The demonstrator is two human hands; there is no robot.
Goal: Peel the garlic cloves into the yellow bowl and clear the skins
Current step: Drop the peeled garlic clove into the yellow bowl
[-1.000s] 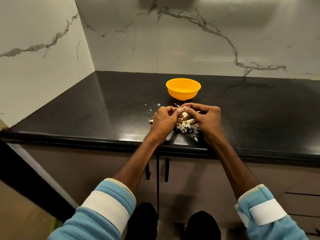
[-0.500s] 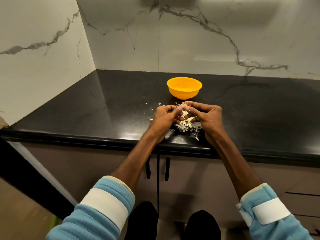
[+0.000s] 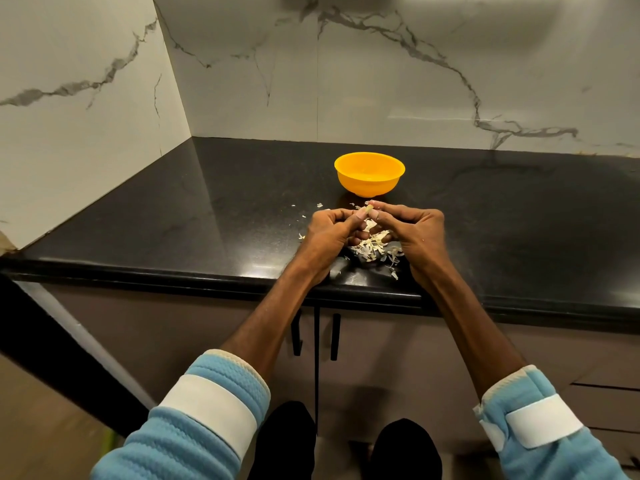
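Lifted garlic clove (image 3: 369, 208) points toward yellow bowl (image 3: 369, 183)

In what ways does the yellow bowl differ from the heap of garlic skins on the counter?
The yellow bowl is one bright, upright vessel; the garlic skins are pale, loose flakes. The bowl stands farther back; the skins lie near the front edge. Both rest on the black counter.

Both grips meet just in front of the yellow bowl (image 3: 367, 184) — fingertips together.
The left grip (image 3: 323, 235) and right grip (image 3: 420, 233) are curled, knuckles up, thumbs and forefingers pinching one garlic clove (image 3: 369, 209) between them — bare forearms reach forward from pale blue sleeves (image 3: 221, 393) banded in white.
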